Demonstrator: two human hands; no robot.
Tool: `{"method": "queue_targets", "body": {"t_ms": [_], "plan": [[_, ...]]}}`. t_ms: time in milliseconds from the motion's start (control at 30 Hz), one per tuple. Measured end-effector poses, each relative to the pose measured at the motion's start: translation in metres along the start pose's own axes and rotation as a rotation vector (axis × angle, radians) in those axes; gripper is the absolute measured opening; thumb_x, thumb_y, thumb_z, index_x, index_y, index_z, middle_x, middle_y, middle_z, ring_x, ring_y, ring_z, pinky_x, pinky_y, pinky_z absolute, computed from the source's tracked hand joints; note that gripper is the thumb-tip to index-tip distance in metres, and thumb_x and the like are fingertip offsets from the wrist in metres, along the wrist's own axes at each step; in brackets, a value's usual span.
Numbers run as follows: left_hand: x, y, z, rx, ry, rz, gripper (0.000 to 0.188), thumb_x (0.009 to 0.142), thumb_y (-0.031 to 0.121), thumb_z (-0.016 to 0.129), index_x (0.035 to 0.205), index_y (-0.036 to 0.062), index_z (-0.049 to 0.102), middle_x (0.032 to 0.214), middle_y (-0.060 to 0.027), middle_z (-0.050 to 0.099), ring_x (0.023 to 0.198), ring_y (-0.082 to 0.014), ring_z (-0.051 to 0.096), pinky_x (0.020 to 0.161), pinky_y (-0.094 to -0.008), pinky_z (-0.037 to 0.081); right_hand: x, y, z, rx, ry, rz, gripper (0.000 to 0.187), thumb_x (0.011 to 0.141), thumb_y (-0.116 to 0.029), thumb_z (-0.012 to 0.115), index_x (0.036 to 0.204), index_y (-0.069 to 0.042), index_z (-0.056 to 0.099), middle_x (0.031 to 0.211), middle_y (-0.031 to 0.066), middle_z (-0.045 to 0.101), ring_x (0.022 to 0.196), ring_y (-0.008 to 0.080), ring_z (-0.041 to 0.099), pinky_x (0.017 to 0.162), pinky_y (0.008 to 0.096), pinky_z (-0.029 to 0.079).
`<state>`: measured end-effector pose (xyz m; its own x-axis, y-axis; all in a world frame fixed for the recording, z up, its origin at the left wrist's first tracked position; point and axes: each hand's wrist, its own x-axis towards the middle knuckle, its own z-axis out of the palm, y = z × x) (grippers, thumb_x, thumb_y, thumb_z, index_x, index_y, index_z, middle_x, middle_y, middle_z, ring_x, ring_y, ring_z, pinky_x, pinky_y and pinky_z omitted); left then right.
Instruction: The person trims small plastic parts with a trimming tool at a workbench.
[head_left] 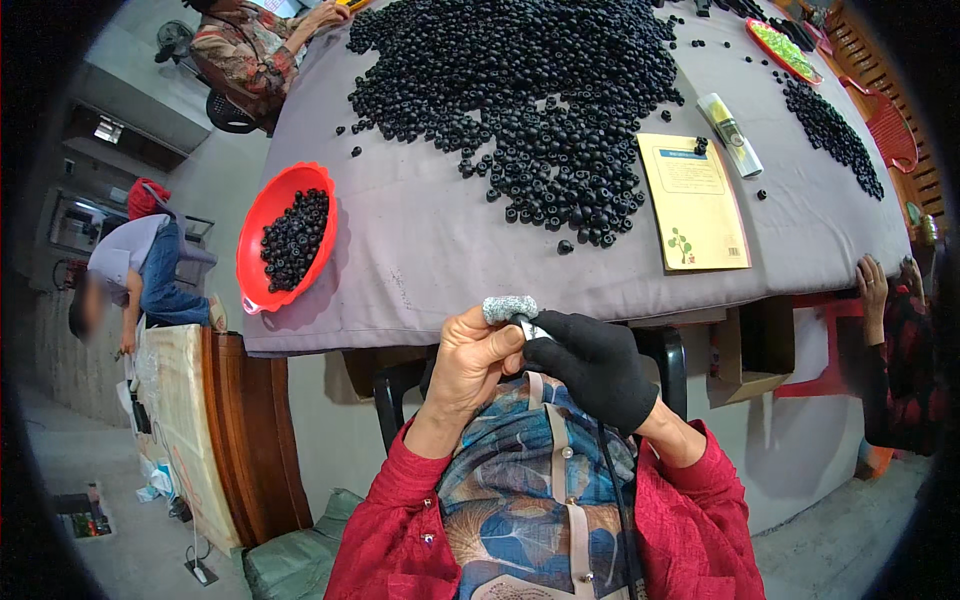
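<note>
My left hand is bare except for a grey speckled sleeve on the index finger. Its thumb and index finger pinch a small dark piece, mostly hidden by the fingers. My right hand, in a black glove, meets it just off the table's front edge. Those gloved fingers are closed around a small white thing whose kind I cannot make out. A black cord runs down over my patterned apron from beneath the right hand.
A large heap of small black ring-like parts covers the grey tablecloth. Left stands a red basket holding more; right lie a yellow booklet and a clear packet. People sit at far left and right; another bends at left.
</note>
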<state>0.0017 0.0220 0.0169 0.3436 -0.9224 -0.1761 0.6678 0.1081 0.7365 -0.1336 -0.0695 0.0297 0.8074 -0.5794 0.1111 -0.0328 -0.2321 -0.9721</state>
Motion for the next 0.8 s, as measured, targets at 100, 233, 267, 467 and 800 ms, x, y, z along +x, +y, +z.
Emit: {"method": "queue_targets", "body": {"t_ms": [100, 233, 267, 467, 800], "plan": [[0.0, -0.001, 0.001, 0.018, 0.004, 0.003, 0.017, 0.08, 0.003, 0.06, 0.096, -0.0008, 0.062, 0.07, -0.0033, 0.06, 0.053, -0.0053, 0.049, 0.05, -0.0161, 0.042, 0.0, 0.001, 0.0, -0.017, 0.014, 0.007, 0.028, 0.079, -0.014, 0.063, 0.105, -0.007, 0.06, 0.078, 0.0111, 0.062, 0.066, 0.0194, 0.061, 0.059, 0.0284, 0.047], [0.0, -0.002, 0.0, 0.032, 0.01, 0.017, 0.016, 0.08, 0.002, 0.06, 0.096, -0.0007, 0.062, 0.07, -0.003, 0.06, 0.052, -0.0051, 0.049, 0.05, -0.016, 0.042, 0.0, 0.0, 0.001, 0.002, 0.037, 0.009, 0.026, 0.079, -0.015, 0.062, 0.104, -0.006, 0.06, 0.076, 0.0105, 0.062, 0.065, 0.0187, 0.061, 0.059, 0.0279, 0.047], [0.0, -0.002, 0.0, 0.035, 0.008, 0.018, 0.016, 0.08, 0.002, 0.06, 0.096, -0.0007, 0.062, 0.07, -0.003, 0.06, 0.052, -0.0051, 0.049, 0.049, -0.0159, 0.042, 0.0, -0.002, 0.001, 0.003, 0.037, 0.01, 0.026, 0.079, -0.015, 0.062, 0.104, -0.006, 0.06, 0.076, 0.0105, 0.062, 0.065, 0.0187, 0.061, 0.059, 0.0279, 0.047], [-0.001, -0.002, 0.002, 0.087, 0.011, 0.03, 0.016, 0.081, 0.002, 0.059, 0.096, -0.0001, 0.062, 0.071, -0.0037, 0.06, 0.053, -0.0053, 0.05, 0.049, -0.0159, 0.042, 0.002, -0.005, -0.002, 0.002, -0.013, 0.032, 0.021, 0.081, -0.015, 0.061, 0.099, -0.005, 0.061, 0.076, 0.01, 0.063, 0.066, 0.0176, 0.06, 0.061, 0.0275, 0.047], [0.004, -0.008, -0.006, -0.179, -0.027, -0.018, 0.016, 0.081, 0.005, 0.059, 0.097, 0.0006, 0.061, 0.071, -0.0049, 0.061, 0.054, -0.0079, 0.052, 0.052, -0.0185, 0.043, 0.001, 0.003, 0.001, 0.046, 0.029, -0.002, 0.029, 0.08, -0.015, 0.062, 0.107, -0.005, 0.058, 0.082, 0.0129, 0.062, 0.068, 0.0196, 0.062, 0.061, 0.0288, 0.048]]}}
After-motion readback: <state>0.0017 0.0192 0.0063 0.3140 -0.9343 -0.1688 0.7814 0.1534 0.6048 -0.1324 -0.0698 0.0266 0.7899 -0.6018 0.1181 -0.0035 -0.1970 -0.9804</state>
